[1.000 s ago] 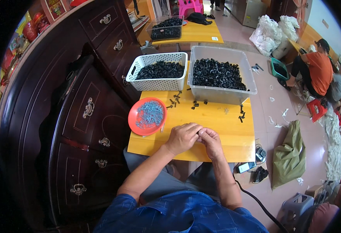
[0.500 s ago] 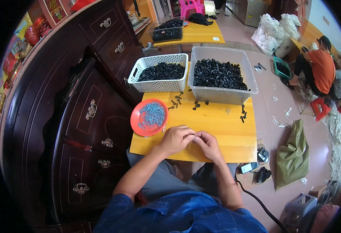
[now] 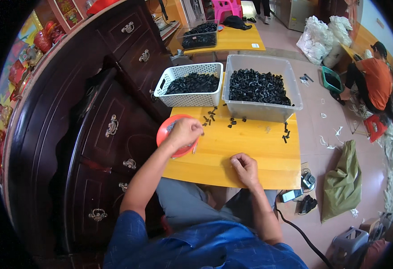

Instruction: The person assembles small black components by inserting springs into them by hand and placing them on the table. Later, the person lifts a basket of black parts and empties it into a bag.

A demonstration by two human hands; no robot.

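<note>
My left hand [image 3: 185, 133] hovers over the right half of the red bowl [image 3: 162, 135], its fingers curled together. Whatever is between those fingertips is too small to make out. Small blue-grey metal pieces [image 3: 171, 127] lie in the bowl, mostly covered by the hand. My right hand [image 3: 246, 169] rests near the front of the yellow table [image 3: 214, 157], fingers bent inward; what they hold, if anything, is hidden. Beyond the bowl are several loose black plastic pieces [image 3: 210, 117], with more [image 3: 286, 133] by the table's right edge.
A white perforated basket [image 3: 192, 98] and a clear plastic tub [image 3: 261, 110], both filled with small black parts, stand at the table's back. A dark wooden cabinet [image 3: 93, 148] borders the left. Right of the table lie a green sack [image 3: 343, 184] and a phone-like device [image 3: 291, 195].
My left hand has parted from the right one and moved left and away from me to the red bowl. The right hand has stayed near the table's front, slightly lower.
</note>
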